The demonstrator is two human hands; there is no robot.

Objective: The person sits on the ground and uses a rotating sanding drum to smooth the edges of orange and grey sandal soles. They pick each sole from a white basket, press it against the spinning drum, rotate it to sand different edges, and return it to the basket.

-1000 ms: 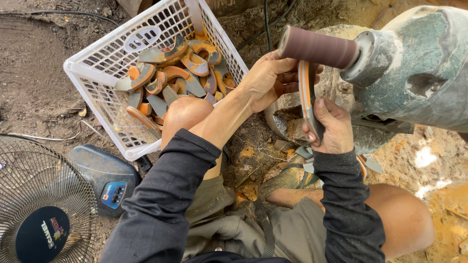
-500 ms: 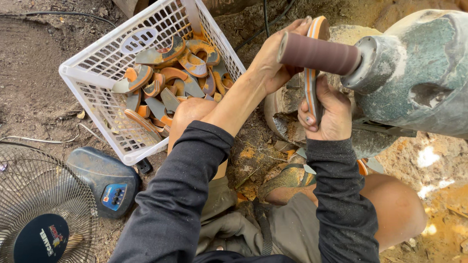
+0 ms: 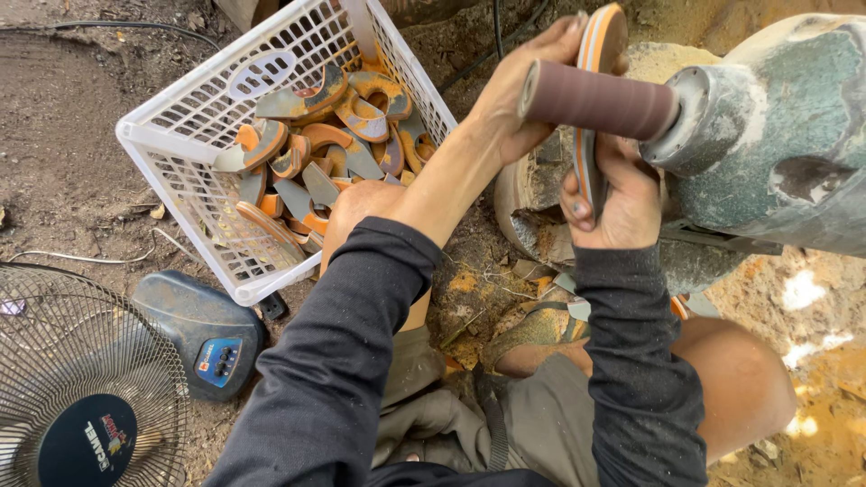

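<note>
Orange-edged sole piece (image 3: 591, 108) stands on edge against the brown sanding drum (image 3: 600, 99), which juts from a green motor housing (image 3: 776, 135). Left hand (image 3: 523, 99) is clamped on the piece's top end, right hand (image 3: 613, 203) on its lower end, fingers just beside the drum. Risk: a slip or snatch could drag fingertips or the dark sleeve (image 3: 636, 361) onto the abrasive; uneven pressure could gouge the edge. White basket (image 3: 189, 194) of similar pieces sits well apart on the dirt floor.
</note>
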